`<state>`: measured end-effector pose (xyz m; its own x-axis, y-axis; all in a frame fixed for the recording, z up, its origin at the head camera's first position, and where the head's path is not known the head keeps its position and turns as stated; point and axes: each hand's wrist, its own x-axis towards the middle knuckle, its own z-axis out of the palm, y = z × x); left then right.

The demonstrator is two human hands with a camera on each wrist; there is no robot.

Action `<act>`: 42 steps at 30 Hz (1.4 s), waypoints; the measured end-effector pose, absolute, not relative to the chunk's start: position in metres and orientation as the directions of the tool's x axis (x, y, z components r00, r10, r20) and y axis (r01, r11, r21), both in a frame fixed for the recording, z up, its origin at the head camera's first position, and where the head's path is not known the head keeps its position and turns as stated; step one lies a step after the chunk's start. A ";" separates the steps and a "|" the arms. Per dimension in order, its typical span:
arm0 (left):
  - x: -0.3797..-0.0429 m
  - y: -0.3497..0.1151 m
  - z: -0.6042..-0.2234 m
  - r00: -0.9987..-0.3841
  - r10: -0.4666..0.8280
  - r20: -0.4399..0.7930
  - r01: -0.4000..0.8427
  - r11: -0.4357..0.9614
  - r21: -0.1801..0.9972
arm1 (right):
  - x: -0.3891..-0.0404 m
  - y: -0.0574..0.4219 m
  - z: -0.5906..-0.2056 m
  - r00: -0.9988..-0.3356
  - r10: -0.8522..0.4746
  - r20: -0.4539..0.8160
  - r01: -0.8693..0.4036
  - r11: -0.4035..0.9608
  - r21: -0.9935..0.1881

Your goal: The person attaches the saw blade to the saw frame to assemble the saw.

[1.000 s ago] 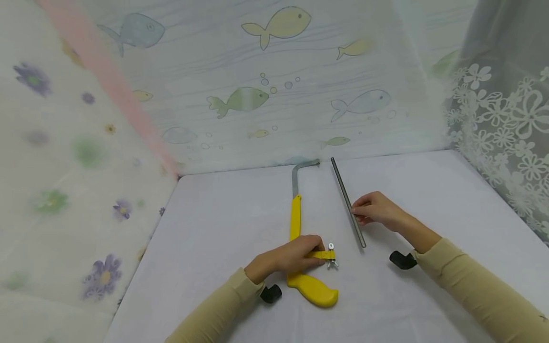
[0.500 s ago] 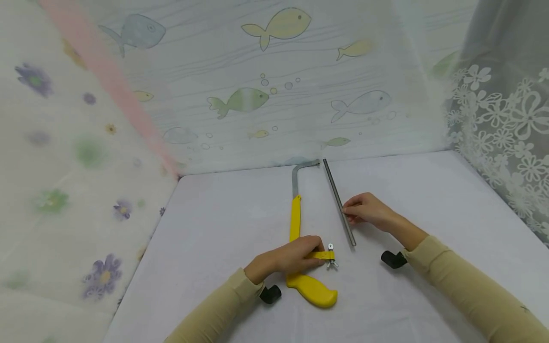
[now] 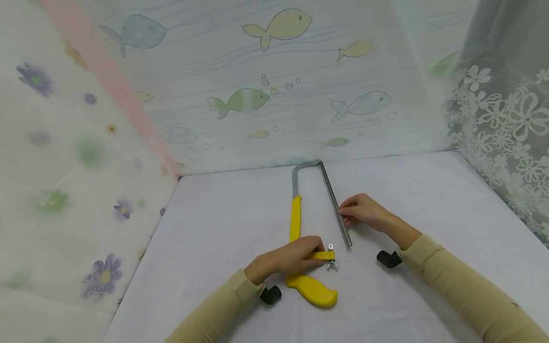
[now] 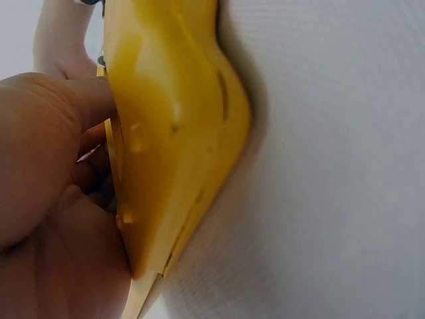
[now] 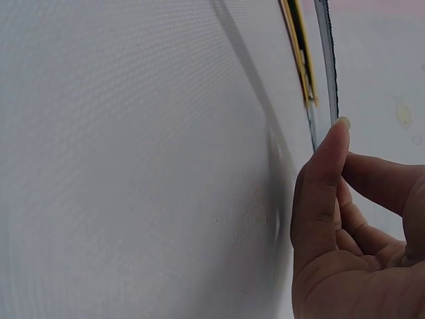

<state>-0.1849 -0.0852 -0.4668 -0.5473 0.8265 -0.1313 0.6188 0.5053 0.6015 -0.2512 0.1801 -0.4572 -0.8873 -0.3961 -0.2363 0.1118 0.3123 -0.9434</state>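
Note:
A hacksaw frame [image 3: 296,216] with a yellow body and grey bent front end lies on the white-covered table, its handle [image 3: 315,291] toward me. My left hand [image 3: 296,255] grips the frame above the handle, fingers around the short yellow arm that ends in a wing nut [image 3: 331,265]. Pinched between thumb and fingers of my right hand [image 3: 366,212] is a hacksaw blade [image 3: 329,190]; the right wrist view shows its toothed edge [image 5: 334,56]. The blade's far end meets the frame's front tip [image 3: 319,163], while its near end stands right of the wing nut.
Black curved pieces [image 3: 271,295] show at both sleeve cuffs. Behind the table's far edge hangs a fish-print cloth [image 3: 244,99]. A flowered sheet [image 3: 105,276] closes the left side, and lace [image 3: 532,114] hangs at the right.
My right hand has moved left with the blade, bringing its far end to the frame's front tip. The left hand and the hacksaw frame have stayed in place.

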 end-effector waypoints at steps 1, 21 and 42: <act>-0.185 -0.085 -0.467 -0.549 0.825 -0.134 0.615 0.507 0.604 | -0.251 0.180 -0.457 -0.886 -0.398 -0.236 0.111 0.313 -0.943; -0.185 -0.085 -0.467 -0.549 0.827 -0.124 0.627 0.505 0.593 | -0.257 0.175 -0.458 -0.875 -0.399 -0.275 0.147 0.322 -0.935; -0.184 -0.085 -0.467 -0.555 0.822 -0.131 0.613 0.510 0.604 | -0.253 0.171 -0.454 -0.869 -0.372 -0.325 0.199 0.340 -0.919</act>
<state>-0.1839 -0.0851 -0.4665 -0.5549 0.8216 -0.1308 0.6128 0.5100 0.6036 -0.2527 0.1707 -0.4537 -0.8692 -0.3723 -0.3254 0.1986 0.3398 -0.9193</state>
